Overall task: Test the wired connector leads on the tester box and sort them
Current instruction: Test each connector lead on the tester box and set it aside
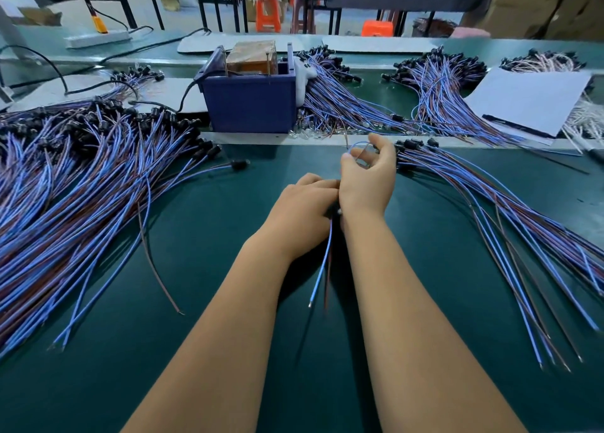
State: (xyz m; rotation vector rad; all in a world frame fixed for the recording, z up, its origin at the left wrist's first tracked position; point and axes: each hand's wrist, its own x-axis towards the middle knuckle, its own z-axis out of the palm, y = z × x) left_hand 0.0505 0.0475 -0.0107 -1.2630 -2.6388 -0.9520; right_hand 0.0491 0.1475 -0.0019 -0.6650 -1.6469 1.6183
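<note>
At far left, the big pile [81, 177] of blue-and-brown leads fans across the green mat [202, 302], black connectors toward the back. 1 stray lead [228, 165] lies just beside it. The blue tester box [250, 101] stands behind the white strip, back of centre. Your left hand [302, 217] is curled, fingers closed on a lead [322, 269] whose 2 stripped ends hang toward you between your forearms. Your right hand [367, 177] touches the left at the wrist; its thumb and fingers pinch a looped blue wire [359, 146] raised above the mat. Right of it, a thinner pile [490, 223] trails toward you. A white sheet [526, 101] covers more leads at back right.
</note>
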